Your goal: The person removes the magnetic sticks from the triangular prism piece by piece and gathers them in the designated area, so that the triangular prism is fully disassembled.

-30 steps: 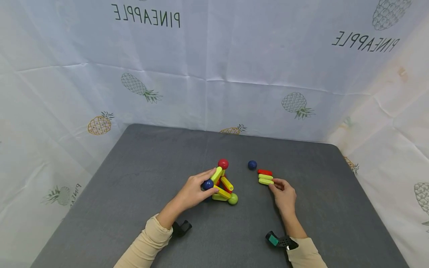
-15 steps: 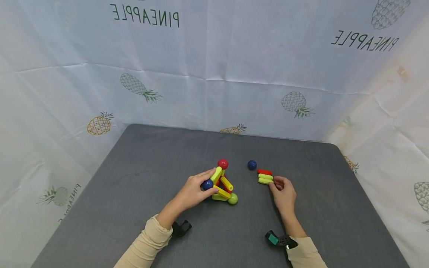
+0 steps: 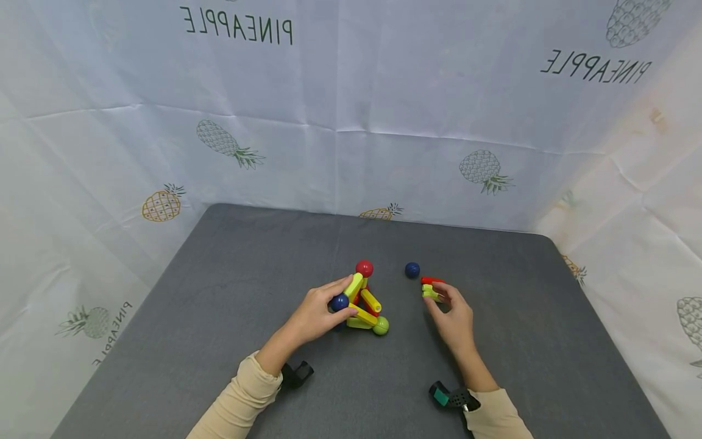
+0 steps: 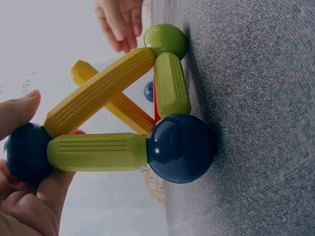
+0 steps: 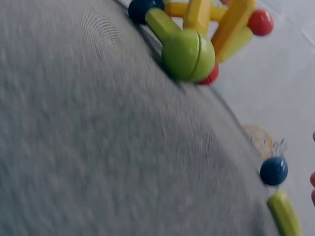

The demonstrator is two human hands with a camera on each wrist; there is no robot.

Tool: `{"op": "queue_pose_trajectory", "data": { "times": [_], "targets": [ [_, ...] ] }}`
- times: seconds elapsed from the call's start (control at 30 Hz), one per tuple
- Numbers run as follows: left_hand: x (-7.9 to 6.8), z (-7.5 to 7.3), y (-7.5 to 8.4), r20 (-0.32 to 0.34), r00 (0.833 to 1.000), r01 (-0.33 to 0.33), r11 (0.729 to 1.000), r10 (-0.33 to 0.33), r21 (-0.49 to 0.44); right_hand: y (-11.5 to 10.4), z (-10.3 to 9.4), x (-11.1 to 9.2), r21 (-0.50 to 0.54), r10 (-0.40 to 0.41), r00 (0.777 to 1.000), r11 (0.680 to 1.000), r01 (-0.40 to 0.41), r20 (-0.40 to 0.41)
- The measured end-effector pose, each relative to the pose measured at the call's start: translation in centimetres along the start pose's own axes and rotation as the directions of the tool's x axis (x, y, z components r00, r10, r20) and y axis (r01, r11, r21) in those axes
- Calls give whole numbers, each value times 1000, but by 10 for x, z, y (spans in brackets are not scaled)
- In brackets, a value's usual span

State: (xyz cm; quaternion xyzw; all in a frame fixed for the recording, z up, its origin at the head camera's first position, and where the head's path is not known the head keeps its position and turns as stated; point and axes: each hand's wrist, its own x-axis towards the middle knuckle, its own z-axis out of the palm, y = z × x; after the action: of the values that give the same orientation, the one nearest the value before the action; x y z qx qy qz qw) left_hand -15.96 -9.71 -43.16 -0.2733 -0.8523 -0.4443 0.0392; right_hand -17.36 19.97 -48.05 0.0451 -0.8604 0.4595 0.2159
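My left hand (image 3: 311, 316) pinches a blue ball (image 3: 339, 302) at the upper corner of a frame of coloured balls and rods. From that ball a yellow rod (image 4: 101, 91) slopes to a green ball (image 4: 166, 41), and a yellow-green rod (image 4: 98, 152) runs to a second blue ball (image 4: 182, 149) down at the table. Another yellow rod (image 3: 371, 300) leans with one end free. A red ball (image 3: 364, 268) tops the far side. My right hand (image 3: 456, 317) hovers with loosely bent fingers over two loose yellow-green rods (image 3: 427, 288), partly hiding them.
A loose red rod (image 3: 432, 280) lies just behind the yellow-green ones, and a loose blue ball (image 3: 412, 270) rests to their left. All stand on a grey cloth-covered table (image 3: 247, 256). A white pineapple-print curtain (image 3: 340, 171) hangs behind it.
My right hand has shifted left and slightly forward, from beside the rods' right ends to above them. The left hand keeps its grip on the blue ball, unmoved.
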Motion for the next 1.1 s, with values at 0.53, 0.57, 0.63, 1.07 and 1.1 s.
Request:
{"op": "queue_pose_trajectory", "data": {
  "times": [0.53, 0.57, 0.63, 1.07, 1.1],
  "targets": [
    [0, 0, -1, -7, 1000, -4, 1000, 4, 13, -81, -1, -11, 244, -165, 935, 966, 88, 315],
    [0, 0, -1, -8, 1000, -2, 1000, 3, 13, -82, 0, -11, 249, -179, 928, 963, 98, 326],
    [-1, 0, -1, -7, 1000, 0, 1000, 0, 14, -85, 4, -13, 261, -201, 917, 959, 112, 345],
    [0, 1, -2, -7, 1000, -22, 1000, 22, 2, -82, 32, -16, 263, -251, 889, 952, 156, 383],
    [0, 1, -2, -8, 1000, -24, 1000, 24, 3, -77, 35, -16, 257, -253, 890, 953, 161, 380]
  ]
}}
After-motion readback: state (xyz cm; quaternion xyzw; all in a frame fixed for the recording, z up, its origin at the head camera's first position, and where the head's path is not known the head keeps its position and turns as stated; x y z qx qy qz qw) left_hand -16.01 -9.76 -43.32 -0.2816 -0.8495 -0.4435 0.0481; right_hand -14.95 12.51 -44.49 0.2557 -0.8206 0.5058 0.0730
